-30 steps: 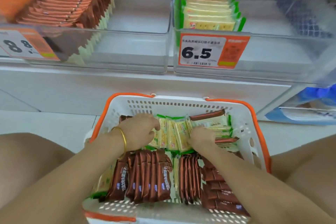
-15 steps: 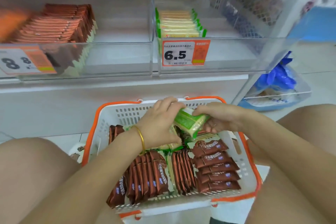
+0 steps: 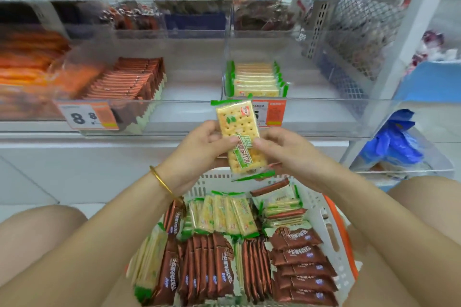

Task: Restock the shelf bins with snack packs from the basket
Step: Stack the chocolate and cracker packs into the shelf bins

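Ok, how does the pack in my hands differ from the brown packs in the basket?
The cracker pack is clear with green ends, showing pale crackers; the brown packs are opaque. The cracker pack is held above the basket by left hand and right hand; the brown packs sit in rows inside it. Both are flat sealed rectangles.
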### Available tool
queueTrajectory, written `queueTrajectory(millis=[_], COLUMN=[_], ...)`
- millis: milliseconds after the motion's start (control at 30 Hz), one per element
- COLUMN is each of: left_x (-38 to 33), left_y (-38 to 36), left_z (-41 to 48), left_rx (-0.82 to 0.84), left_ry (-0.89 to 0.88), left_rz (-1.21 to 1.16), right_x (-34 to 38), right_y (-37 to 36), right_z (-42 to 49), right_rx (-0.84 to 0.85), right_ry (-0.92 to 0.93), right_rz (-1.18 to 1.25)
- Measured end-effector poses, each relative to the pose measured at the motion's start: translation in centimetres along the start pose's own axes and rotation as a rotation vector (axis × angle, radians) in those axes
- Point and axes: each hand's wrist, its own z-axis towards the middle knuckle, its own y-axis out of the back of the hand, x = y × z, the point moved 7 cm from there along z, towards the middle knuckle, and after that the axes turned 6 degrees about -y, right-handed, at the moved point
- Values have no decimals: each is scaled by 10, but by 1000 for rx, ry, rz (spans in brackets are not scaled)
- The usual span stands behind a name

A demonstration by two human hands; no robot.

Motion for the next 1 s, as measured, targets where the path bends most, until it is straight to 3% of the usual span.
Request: queueTrajectory(millis=[100, 267, 433, 667, 767, 833, 933, 1000], left_x=[-14, -55, -84, -106, -107, -101, -84, -73], left_y=[0, 12, 5, 13, 18, 21, 20, 20], left_z=[9, 28, 49, 65, 68, 71, 77, 79], left_rx=[-56, -198, -142, -247, -288, -306, -250, -226], left_ry=[-46, -251, -318, -511, -594, -644, -702, -690], left_rz=[17, 315, 366, 689, 796, 936, 1094, 1122], right_x=[22, 68, 87, 102, 106, 112, 117, 112], right_y=[5, 47, 50, 71, 82, 95, 114, 118], right_z=[3, 18, 41, 67, 75, 79, 82, 87], right_rx=[-45, -198, -120, -145, -155, -254, -408, -404], right_ry=[106, 183, 182, 186, 204, 260, 291, 258], right_rz=[32, 55, 121, 89, 21, -111, -360, -453])
